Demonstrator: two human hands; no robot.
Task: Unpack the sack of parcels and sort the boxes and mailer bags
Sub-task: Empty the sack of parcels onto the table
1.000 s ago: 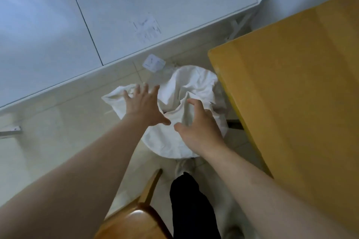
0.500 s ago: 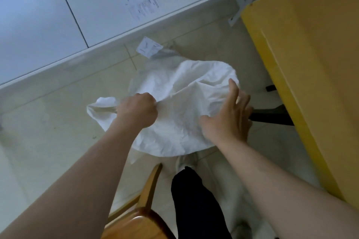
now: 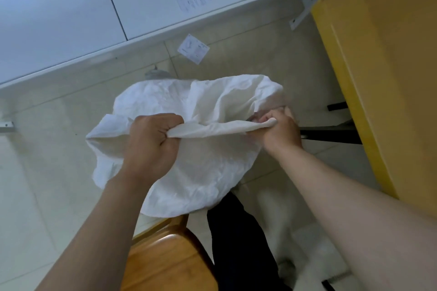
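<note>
A crumpled white fabric sack [image 3: 189, 149] is gripped at its gathered rim by the left hand [image 3: 151, 146] in a fist and by the curled fingers of the right hand [image 3: 279, 132]. Below both grips, the sack is seen hanging over the pale tiled floor [image 3: 47, 196], beside the yellow wooden table [image 3: 390, 78].

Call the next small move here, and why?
Probably hoist the sack onto the yellow table beside it: the left hand and right hand both grip its bunched top edge, and nothing is unpacked yet.
</note>
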